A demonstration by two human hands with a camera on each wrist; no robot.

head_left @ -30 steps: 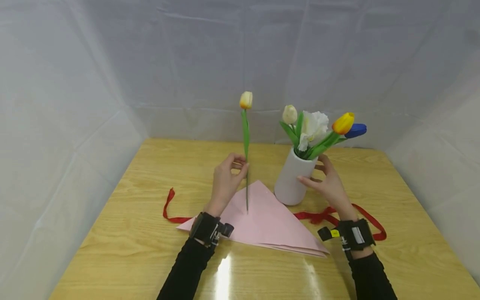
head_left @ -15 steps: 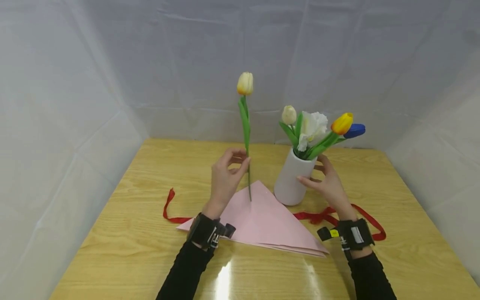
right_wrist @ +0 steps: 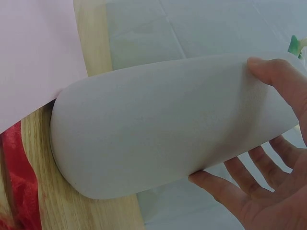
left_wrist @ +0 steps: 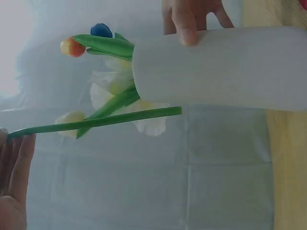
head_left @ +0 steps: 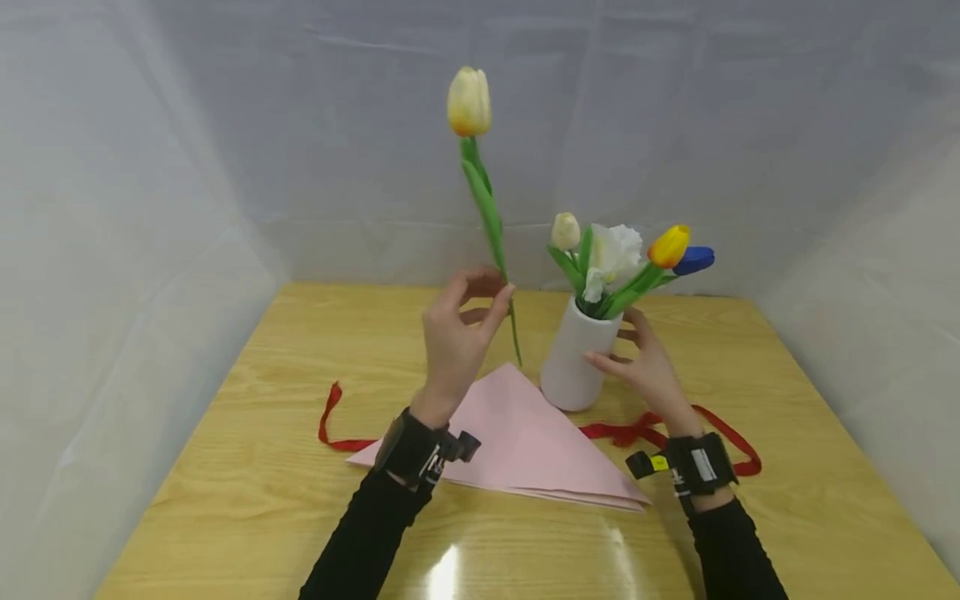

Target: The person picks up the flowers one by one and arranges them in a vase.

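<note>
We are pinching a cream-and-yellow tulip (head_left: pixel 469 102) by its green stem with our left hand (head_left: pixel 455 343), thumb and fingertips curled round it, holding the flower upright in the air above the pink paper (head_left: pixel 525 442), its cut end hanging free just beside the white vase (head_left: pixel 572 360). Our right hand (head_left: pixel 648 371) is cupping the vase, thumb on one side and fingers spread round the other, steadying it where it is standing on the wooden table (head_left: pixel 240 467). The bouquet (head_left: pixel 622 258) of white, yellow and blue blooms is leaning out of the vase's mouth. A red ribbon (head_left: pixel 333 421) is trailing under the paper.
</note>
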